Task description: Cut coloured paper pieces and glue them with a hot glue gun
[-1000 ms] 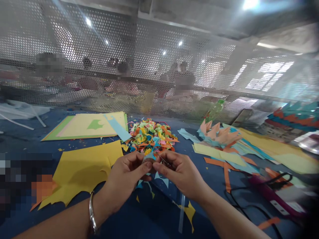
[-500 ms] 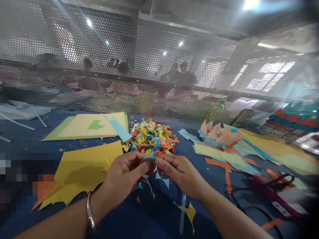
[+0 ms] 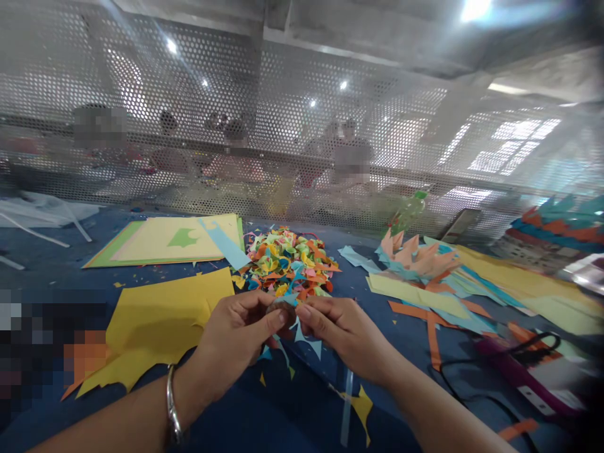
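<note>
- Head view shows the left hand (image 3: 236, 336) and the right hand (image 3: 342, 333) meeting fingertip to fingertip above the blue worktop (image 3: 283, 415), just in front of the heap of coloured paper curls (image 3: 290, 261).
- Between them sits a small blue paper piece (image 3: 286, 301); each grip is closed on it as a thumb-and-forefinger pinch, the left from one side and the right from the other.
- Pinching from both sides probably keeps so small a piece steady while it is worked; what else lies inside the pinch is too small to tell.
- The piece is raised off the worktop, at the tips and not in either palm, with pointed blue offcuts (image 3: 306, 340) lying directly below.
- A metal bangle (image 3: 173, 406) sits on the left wrist.
- A cut yellow sheet (image 3: 155, 327) lies left of the hands, and a purple corded tool (image 3: 514, 371) lies well apart on the right.
</note>
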The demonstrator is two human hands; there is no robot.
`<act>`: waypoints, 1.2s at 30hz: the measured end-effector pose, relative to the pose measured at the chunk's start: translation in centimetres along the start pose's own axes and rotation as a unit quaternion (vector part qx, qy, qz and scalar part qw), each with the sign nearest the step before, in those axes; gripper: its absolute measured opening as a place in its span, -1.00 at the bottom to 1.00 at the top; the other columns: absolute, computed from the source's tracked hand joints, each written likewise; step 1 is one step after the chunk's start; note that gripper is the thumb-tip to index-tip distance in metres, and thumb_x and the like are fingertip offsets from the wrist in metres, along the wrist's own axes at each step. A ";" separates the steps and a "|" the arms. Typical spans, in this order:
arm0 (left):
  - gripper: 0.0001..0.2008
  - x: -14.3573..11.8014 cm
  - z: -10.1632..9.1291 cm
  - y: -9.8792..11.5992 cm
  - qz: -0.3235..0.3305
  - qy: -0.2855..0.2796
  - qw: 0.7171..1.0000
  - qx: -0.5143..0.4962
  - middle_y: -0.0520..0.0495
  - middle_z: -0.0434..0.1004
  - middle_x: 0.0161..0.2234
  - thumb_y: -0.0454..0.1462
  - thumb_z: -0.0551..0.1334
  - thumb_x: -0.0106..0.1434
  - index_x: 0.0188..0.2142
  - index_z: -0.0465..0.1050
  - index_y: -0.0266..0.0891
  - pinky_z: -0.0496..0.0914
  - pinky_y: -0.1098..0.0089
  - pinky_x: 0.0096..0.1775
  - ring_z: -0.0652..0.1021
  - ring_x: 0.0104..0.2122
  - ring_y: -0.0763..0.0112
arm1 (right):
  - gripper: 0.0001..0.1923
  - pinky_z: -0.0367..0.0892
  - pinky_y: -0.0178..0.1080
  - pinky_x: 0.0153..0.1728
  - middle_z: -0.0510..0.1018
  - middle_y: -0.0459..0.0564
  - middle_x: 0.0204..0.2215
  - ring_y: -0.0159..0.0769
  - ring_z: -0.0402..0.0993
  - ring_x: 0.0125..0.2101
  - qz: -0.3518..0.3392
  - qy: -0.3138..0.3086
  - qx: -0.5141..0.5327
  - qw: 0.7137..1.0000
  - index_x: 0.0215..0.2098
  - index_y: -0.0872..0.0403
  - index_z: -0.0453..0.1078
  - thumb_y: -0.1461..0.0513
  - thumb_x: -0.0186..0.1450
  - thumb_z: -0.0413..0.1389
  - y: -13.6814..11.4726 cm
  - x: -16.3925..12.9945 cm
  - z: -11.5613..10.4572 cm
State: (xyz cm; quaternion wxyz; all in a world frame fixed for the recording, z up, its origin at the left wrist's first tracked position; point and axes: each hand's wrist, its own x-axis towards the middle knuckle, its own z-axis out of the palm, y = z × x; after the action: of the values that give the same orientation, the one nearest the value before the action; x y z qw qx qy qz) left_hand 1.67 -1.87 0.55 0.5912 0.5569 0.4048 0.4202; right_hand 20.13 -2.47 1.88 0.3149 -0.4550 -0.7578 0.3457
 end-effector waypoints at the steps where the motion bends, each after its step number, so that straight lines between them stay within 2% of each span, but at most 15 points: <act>1: -0.83 0.0 0.0 0.0 -0.001 -0.001 1.000 -0.006 -0.01 0.54 -0.54 -0.19 0.28 0.11 -0.44 0.47 -0.27 0.30 0.54 -0.50 0.41 -0.57 0.56 | -0.60 0.03 -0.34 -0.56 0.20 -0.18 -0.63 -0.45 0.09 -0.60 -0.001 0.001 0.001 1.000 -0.56 0.08 0.26 0.05 0.35 -0.06 0.1 0.0 0.0; 10: -0.86 0.0 0.1 0.0 0.010 0.001 1.000 -0.015 0.01 0.52 -0.56 -0.21 0.28 0.10 -0.47 0.46 -0.26 0.25 0.52 -0.52 0.37 -0.59 0.57 | -0.54 -0.08 -0.35 -0.66 0.12 -0.20 -0.66 -0.50 -0.05 -0.68 0.049 -0.013 0.056 0.997 -0.56 0.09 0.24 -0.04 0.34 -0.09 0.3 -0.2 0.1; 17: -0.84 0.2 -0.2 0.1 0.020 0.014 1.000 -0.002 0.03 0.44 -0.59 -0.18 0.30 0.05 -0.47 0.47 -0.25 0.20 0.52 -0.56 0.36 -0.58 0.54 | -0.54 -0.07 -0.35 -0.65 0.12 -0.20 -0.66 -0.50 -0.05 -0.67 0.042 -0.009 0.026 0.999 -0.57 0.08 0.21 -0.03 0.35 -0.11 0.1 -0.2 -0.1; 22: -0.80 0.2 -0.3 -0.2 0.011 0.013 1.000 -0.014 0.08 0.34 -0.61 -0.14 0.31 0.07 -0.47 0.45 -0.24 0.07 0.53 -0.65 0.22 -0.67 0.61 | -0.55 -0.04 -0.34 -0.63 0.12 -0.20 -0.67 -0.48 -0.02 -0.66 0.025 -0.002 -0.004 1.000 -0.58 0.08 0.22 0.00 0.36 -0.10 0.0 -0.2 -0.3; 26: -0.82 0.1 -0.2 -0.4 0.006 -0.020 0.998 -0.059 0.16 0.20 -0.67 -0.17 0.31 0.08 -0.46 0.44 -0.24 -0.03 0.54 -0.67 0.08 -0.71 0.67 | -0.56 -0.01 -0.33 -0.62 0.16 -0.19 -0.66 -0.47 0.02 -0.65 0.019 0.003 -0.008 1.000 -0.57 0.07 0.24 0.01 0.36 -0.09 0.0 -0.2 -0.4; 32: -0.84 0.2 -0.3 -0.5 0.009 -0.042 0.996 -0.079 0.10 0.30 -0.60 -0.19 0.32 0.09 -0.46 0.44 -0.25 0.09 0.53 -0.61 0.21 -0.65 0.62 | -0.57 0.03 -0.32 -0.59 0.16 -0.19 -0.66 -0.45 0.04 -0.64 0.011 0.005 -0.019 1.000 -0.59 0.06 0.25 0.02 0.35 -0.07 0.0 -0.2 -0.5; 36: -0.82 0.2 -0.3 -0.2 0.025 -0.042 0.997 -0.067 0.10 0.28 -0.60 -0.19 0.32 0.07 -0.51 0.43 -0.26 0.11 0.53 -0.60 0.25 -0.61 0.58 | -0.56 0.00 -0.32 -0.59 0.12 -0.19 -0.66 -0.44 0.02 -0.63 0.008 -0.002 -0.033 0.999 -0.58 0.07 0.23 0.01 0.35 -0.09 -0.2 -0.2 -0.5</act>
State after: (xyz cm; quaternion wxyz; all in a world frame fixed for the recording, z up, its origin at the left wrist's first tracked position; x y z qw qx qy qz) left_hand 1.51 -1.56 0.36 0.6331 0.5430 0.3364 0.4372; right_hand 20.55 -2.60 2.32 0.2957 -0.4705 -0.7658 0.3236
